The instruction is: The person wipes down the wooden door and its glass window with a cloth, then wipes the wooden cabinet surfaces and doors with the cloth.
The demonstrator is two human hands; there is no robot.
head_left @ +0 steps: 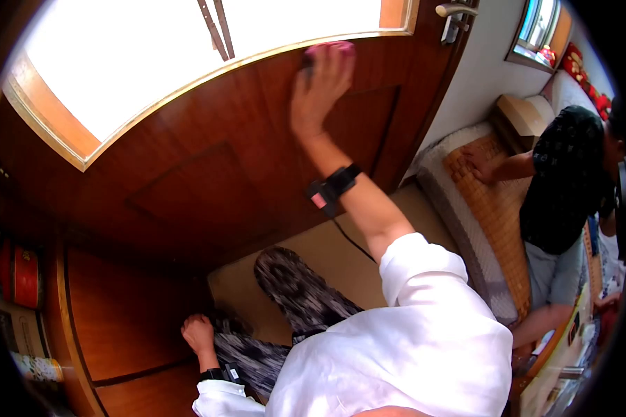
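Observation:
My right hand (321,87) is raised against the dark wooden door (271,125), its fingers over a pink cloth (341,48) just below the pale edge of the bright glass pane (153,55). Part of the cloth shows past my fingertips; the rest is under the hand. Low on the left, my left hand (199,332) is closed beside my patterned trouser leg, near the wooden cabinet (125,313). Whether anything is inside its curled fingers is hidden. Each wrist wears a black band.
A metal door handle (456,10) is at the top right. On the right, a person in a black shirt (563,181) leans over a bed with a woven mat (494,215). Shelved items, including a red box (26,276), stand at the far left. A black cable hangs from my right wrist.

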